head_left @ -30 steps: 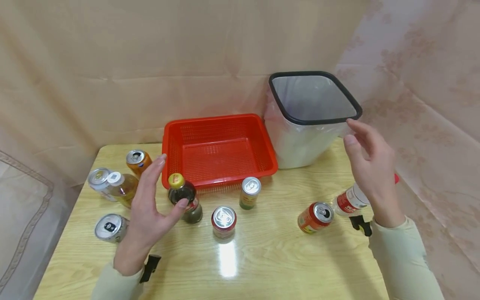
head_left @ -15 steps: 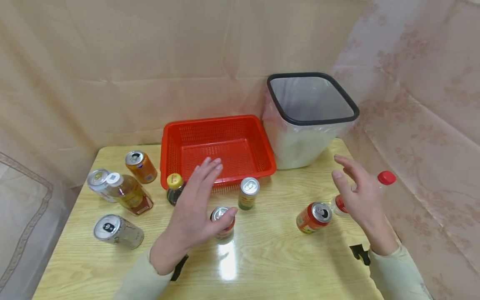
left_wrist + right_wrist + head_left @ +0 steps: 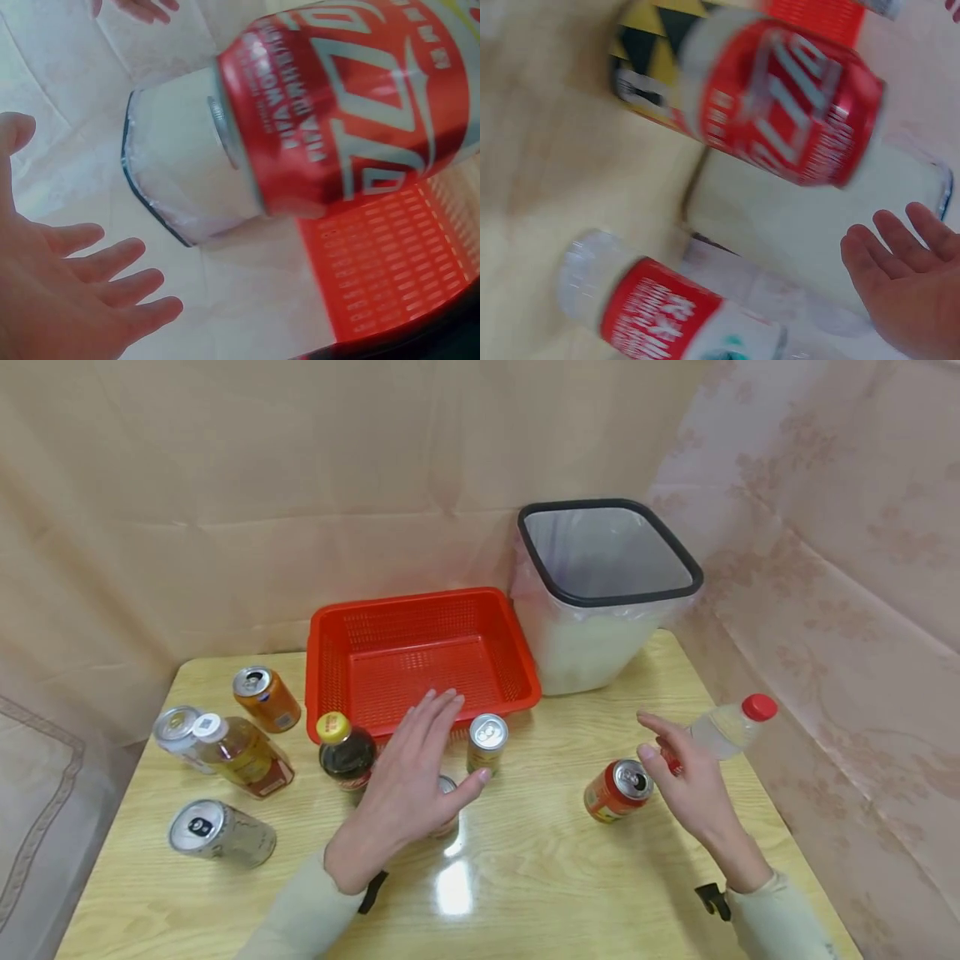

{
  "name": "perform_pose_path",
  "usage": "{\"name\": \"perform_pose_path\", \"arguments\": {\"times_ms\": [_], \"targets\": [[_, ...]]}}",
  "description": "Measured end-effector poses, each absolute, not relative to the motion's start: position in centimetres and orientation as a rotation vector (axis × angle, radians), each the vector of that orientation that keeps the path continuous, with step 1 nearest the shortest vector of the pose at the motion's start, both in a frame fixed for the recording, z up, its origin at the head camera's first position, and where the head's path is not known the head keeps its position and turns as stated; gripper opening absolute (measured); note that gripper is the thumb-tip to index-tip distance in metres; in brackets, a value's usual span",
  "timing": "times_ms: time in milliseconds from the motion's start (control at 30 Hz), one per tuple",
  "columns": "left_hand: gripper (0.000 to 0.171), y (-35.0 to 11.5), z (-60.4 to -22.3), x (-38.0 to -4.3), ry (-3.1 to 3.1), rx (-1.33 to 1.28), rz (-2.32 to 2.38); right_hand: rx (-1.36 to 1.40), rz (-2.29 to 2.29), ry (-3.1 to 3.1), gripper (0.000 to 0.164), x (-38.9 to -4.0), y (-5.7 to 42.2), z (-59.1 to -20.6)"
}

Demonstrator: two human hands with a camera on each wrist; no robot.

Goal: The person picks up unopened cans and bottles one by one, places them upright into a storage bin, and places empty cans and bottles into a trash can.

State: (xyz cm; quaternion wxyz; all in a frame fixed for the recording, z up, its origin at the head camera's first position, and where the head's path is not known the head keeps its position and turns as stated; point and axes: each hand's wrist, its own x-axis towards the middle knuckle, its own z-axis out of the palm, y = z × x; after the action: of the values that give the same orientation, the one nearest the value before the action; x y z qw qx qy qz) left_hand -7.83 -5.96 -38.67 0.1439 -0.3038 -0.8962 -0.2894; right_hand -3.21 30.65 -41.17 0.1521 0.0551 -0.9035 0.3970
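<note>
My left hand (image 3: 405,789) hovers with fingers spread over a red can (image 3: 447,828), which it partly hides in the head view. The left wrist view shows this red-and-white can (image 3: 345,112) beside the extended fingers, nothing gripped. Just left of the hand stands a dark cola bottle (image 3: 347,756) with a yellow cap; a small gold can (image 3: 487,745) stands to its right. My right hand (image 3: 693,789), fingers relaxed and holding nothing, is beside another red can (image 3: 613,793). It partly covers a clear bottle (image 3: 723,731) with a red cap and red-and-white label.
A red plastic basket (image 3: 420,727) stands at the back of the wooden table (image 3: 555,893). Right of it is a lined bin (image 3: 585,652) with a black rim. At left are an orange can (image 3: 268,702), an amber drink bottle (image 3: 243,760), a silver can (image 3: 225,833) and a pale can (image 3: 178,731).
My left hand has moved right, from beside the cola bottle to over the red can. My right hand has come down and left, away from the bin rim. The head view has shifted slightly.
</note>
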Motion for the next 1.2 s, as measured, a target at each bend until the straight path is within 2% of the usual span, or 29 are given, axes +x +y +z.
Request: {"name": "perform_pose_path", "arguments": {"times_ms": [200,433,733,833,1033,1200], "targets": [[0.083,-5.9,-39.7,-8.0,-2.66,-0.87,-0.841,0.144,1.187,-2.69,0.05,-2.5,30.6,-43.5],[0.084,-6.1,-40.5,-8.1,-2.715,-0.843,-0.849,0.036,1.196,-2.809,0.072,-2.2,30.4,-45.5],[0.084,-6.5,-41.1,-8.2,-2.746,-0.814,-0.887,0.1,1.251,-2.723,0.09,-2.2,30.3,-47.5],[0.084,-6.5,-41.3,-8.2,-2.745,-0.81,-0.898,0.094,1.202,-2.724,0.086,-2.2,30.3,-47.9],[0.083,-6.6,-41.5,-8.2,-2.759,-0.796,-0.919,0.075,1.056,-2.728,0.06,-2.4,30.1,-48.1],[0.083,-6.8,-41.6,-8.1,-2.765,-0.797,-0.943,0.06,1.021,-2.719,0.051,-2.7,29.8,-47.6]]}}
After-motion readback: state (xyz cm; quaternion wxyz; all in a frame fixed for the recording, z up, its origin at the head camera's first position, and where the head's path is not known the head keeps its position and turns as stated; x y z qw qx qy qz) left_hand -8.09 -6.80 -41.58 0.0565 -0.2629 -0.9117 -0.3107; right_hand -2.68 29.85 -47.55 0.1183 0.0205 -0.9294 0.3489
